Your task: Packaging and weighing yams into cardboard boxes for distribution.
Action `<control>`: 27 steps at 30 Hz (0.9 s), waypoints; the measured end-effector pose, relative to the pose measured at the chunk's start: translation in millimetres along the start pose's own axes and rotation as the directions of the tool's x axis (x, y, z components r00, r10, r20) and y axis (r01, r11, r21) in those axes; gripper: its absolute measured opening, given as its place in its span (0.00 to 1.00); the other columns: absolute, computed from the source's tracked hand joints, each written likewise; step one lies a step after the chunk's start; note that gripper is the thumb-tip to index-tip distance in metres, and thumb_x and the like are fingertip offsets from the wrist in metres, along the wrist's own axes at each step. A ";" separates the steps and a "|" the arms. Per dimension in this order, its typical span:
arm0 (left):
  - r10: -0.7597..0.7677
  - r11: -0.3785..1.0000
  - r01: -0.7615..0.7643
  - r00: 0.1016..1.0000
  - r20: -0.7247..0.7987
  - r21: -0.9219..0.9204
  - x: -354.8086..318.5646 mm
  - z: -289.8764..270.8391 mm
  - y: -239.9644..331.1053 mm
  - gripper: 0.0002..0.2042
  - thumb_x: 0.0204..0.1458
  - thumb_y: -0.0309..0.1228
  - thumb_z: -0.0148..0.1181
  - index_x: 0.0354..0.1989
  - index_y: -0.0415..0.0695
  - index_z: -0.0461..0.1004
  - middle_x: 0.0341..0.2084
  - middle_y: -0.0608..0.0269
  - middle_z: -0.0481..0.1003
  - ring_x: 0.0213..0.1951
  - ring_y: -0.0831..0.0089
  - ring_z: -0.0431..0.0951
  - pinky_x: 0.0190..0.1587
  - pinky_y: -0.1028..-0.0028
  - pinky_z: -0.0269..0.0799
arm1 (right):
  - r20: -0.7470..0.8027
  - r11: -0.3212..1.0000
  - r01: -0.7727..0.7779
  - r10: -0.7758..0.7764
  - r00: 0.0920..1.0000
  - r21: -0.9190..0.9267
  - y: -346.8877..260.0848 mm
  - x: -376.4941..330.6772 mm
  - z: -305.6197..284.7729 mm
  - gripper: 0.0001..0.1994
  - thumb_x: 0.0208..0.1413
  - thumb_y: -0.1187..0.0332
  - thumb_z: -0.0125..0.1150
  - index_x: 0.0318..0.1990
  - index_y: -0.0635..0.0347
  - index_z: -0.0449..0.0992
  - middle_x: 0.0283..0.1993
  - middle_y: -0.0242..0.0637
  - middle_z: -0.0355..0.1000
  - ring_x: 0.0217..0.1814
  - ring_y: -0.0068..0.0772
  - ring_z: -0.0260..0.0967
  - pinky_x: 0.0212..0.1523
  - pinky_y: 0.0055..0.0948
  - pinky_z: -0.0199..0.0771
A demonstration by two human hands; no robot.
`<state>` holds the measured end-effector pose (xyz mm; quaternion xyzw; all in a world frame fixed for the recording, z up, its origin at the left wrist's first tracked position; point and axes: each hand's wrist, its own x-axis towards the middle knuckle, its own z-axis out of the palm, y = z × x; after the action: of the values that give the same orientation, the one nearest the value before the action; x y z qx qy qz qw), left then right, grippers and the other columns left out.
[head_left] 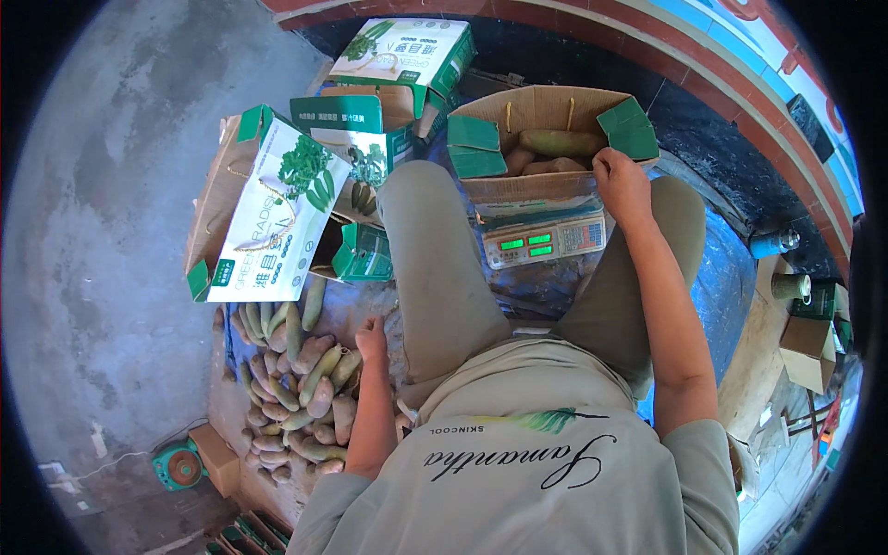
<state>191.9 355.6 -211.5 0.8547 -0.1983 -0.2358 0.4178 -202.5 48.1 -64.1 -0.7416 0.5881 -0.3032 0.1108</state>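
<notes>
Evidently the weighing step is in hand: the right hand (pixel 622 185) rests fingers-together on the rim of an open carton (pixel 546 139) of radishes sitting on a scale (pixel 544 239) between the knees, while the left hand (pixel 372 338), fingers curled, touches the radish pile (pixel 294 388) at the person's left. Topping up would call for lifting one radish across. Bare grey concrete floor (pixel 102 231), printed cartons (pixel 277 208) strewn about, a red curved kerb (pixel 647 37) beyond.

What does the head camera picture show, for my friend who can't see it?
A seated person's right hand rests on an open cardboard box of radishes on a scale. Their left hand reaches to a pile of green radishes on the floor, near empty green-and-white boxes.
</notes>
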 end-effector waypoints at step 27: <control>-0.006 0.846 -0.268 0.860 0.511 0.462 -17.4 -9.4 -246.9 0.16 0.48 0.41 0.51 0.43 0.50 0.72 0.37 0.47 0.73 0.42 0.54 0.74 0.40 0.62 0.69 | -0.016 0.999 0.036 -0.036 0.999 -0.016 1.3 0.4 2.5 0.07 0.50 0.66 0.51 0.30 0.57 0.73 0.33 0.44 0.72 0.36 0.49 0.69 0.35 0.43 0.68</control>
<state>218.2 512.1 -401.7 0.8296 -0.4140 -0.3537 0.1233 -202.1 46.9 -66.6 -0.7504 0.5778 -0.3066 0.0946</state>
